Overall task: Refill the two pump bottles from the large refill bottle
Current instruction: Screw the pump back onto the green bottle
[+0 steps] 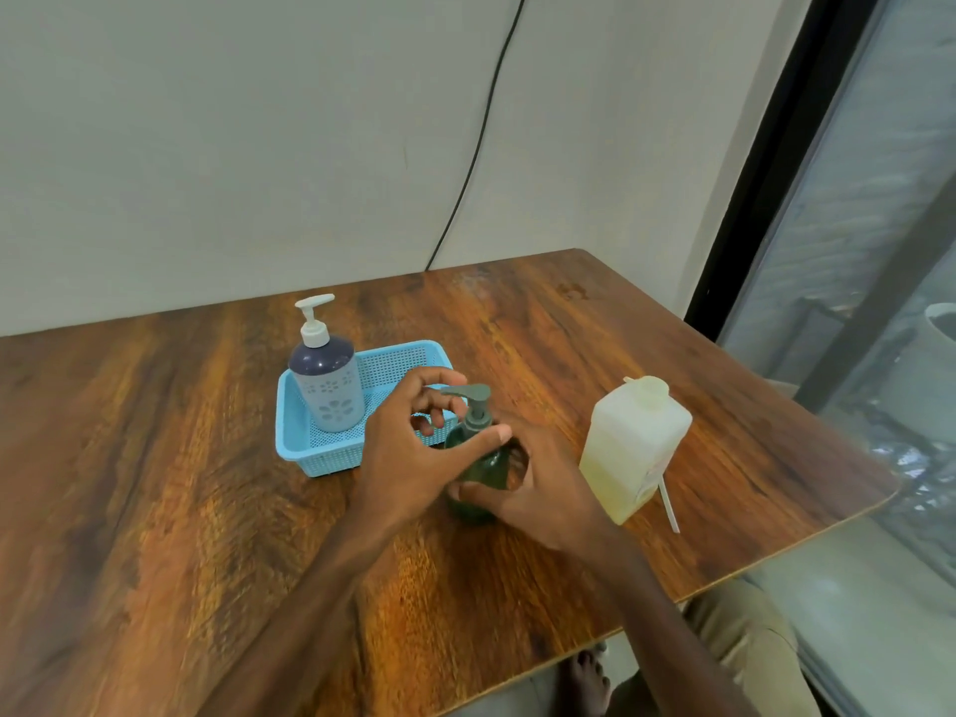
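A dark green pump bottle (478, 465) stands on the wooden table (181, 458) in front of me. My right hand (543, 489) wraps around its body. My left hand (414, 447) is at its grey-green pump head (468, 393), thumb against the neck and fingers curled beside the nozzle. A blue-and-grey pump bottle (326, 380) with a white pump stands upright in the left end of a light blue basket (310, 458). The large translucent refill bottle (633, 447), holding pale yellow liquid with its cap on, stands to the right of my hands.
A white tube or straw (669, 501) lies on the table against the refill bottle's right side. The table's right edge runs close to a glass window. A black cable hangs down the wall behind the table.
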Action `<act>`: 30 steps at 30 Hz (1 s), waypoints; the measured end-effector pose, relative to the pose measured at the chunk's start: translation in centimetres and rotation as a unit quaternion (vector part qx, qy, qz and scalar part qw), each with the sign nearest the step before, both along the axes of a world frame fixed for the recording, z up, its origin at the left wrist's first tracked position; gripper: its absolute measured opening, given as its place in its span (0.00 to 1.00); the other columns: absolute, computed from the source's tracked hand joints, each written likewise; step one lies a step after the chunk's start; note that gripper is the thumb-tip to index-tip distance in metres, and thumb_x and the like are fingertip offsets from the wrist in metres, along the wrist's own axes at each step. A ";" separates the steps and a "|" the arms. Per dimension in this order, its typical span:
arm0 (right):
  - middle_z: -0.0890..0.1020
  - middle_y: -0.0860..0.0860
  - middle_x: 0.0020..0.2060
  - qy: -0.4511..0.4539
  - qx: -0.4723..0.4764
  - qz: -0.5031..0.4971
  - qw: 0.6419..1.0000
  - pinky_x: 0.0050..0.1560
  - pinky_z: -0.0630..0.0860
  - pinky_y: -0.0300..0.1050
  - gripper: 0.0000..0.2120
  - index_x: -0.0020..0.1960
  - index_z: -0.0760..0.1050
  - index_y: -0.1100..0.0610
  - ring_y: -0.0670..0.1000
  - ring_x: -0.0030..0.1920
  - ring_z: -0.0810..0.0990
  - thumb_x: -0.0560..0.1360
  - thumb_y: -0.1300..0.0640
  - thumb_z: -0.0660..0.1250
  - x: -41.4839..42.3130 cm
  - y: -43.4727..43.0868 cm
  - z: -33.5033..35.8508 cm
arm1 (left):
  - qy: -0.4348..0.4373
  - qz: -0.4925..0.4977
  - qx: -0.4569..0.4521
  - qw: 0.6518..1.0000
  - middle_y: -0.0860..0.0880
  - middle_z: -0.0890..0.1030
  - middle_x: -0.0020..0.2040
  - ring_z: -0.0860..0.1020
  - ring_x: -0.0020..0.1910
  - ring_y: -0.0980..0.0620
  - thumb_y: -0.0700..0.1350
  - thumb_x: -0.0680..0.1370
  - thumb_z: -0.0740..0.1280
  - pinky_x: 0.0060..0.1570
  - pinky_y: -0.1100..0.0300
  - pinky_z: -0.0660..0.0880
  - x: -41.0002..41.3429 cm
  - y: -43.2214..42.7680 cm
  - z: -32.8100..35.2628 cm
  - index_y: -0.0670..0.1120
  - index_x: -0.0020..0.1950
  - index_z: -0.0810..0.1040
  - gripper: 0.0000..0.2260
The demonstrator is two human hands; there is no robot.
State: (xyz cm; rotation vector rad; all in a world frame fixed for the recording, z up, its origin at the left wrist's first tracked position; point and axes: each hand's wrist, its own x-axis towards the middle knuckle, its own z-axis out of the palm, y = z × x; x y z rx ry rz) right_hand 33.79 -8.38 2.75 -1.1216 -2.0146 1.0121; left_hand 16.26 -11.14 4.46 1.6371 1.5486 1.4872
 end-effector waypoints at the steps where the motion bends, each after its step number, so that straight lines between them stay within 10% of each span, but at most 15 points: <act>1: 0.77 0.28 0.59 0.003 0.000 0.005 1.000 0.51 0.78 0.30 0.31 0.66 0.69 0.32 0.31 0.58 0.76 0.67 0.37 0.77 -0.1 0.0 0.1 | -0.002 -0.020 0.004 1.000 0.64 0.85 0.55 0.84 0.56 0.60 0.60 0.66 0.82 0.52 0.58 0.81 -0.4 -0.1 0.1 0.64 0.62 0.76 0.27; 5: 0.78 0.31 0.60 0.009 0.014 0.019 1.000 0.53 0.77 0.30 0.31 0.69 0.71 0.39 0.34 0.59 0.78 0.68 0.38 0.77 -0.2 -0.1 0.4 | 0.042 -0.093 -0.008 0.995 0.61 0.85 0.60 0.81 0.64 0.58 0.54 0.70 0.77 0.62 0.45 0.80 -1.1 0.0 0.0 0.62 0.70 0.73 0.30; 9: 0.78 0.32 0.64 0.006 0.014 0.015 1.000 0.60 0.80 0.39 0.33 0.71 0.70 0.38 0.36 0.62 0.77 0.69 0.41 0.77 -0.2 0.2 0.0 | 0.033 -0.036 -0.029 0.998 0.66 0.80 0.58 0.78 0.59 0.63 0.74 0.62 0.78 0.55 0.60 0.76 -0.2 -0.1 -0.1 0.69 0.64 0.73 0.33; 16: 0.78 0.31 0.59 0.011 0.008 0.009 1.000 0.52 0.76 0.28 0.32 0.69 0.71 0.38 0.34 0.58 0.77 0.67 0.37 0.77 -0.2 -0.2 0.2 | 0.031 -0.079 0.004 0.996 0.64 0.85 0.58 0.82 0.61 0.62 0.58 0.69 0.75 0.62 0.57 0.80 -1.2 -0.7 0.1 0.68 0.61 0.77 0.21; 22: 0.77 0.27 0.58 -0.007 0.007 -0.004 1.000 0.51 0.78 0.31 0.31 0.70 0.70 0.38 0.34 0.59 0.77 0.70 0.41 0.77 -0.2 -0.1 -0.1 | 0.062 -0.011 -0.005 0.998 0.66 0.80 0.55 0.77 0.56 0.59 0.72 0.64 0.76 0.51 0.61 0.76 -0.1 -0.4 0.1 0.64 0.62 0.75 0.30; 30: 0.78 0.35 0.63 -0.009 0.011 -0.007 1.000 0.57 0.75 0.34 0.36 0.73 0.70 0.41 0.36 0.60 0.76 0.67 0.37 0.77 -0.2 -0.1 -0.1 | 0.017 -0.055 0.015 0.998 0.65 0.85 0.56 0.84 0.58 0.61 0.55 0.69 0.79 0.57 0.52 0.83 -0.6 -0.6 0.0 0.64 0.61 0.76 0.23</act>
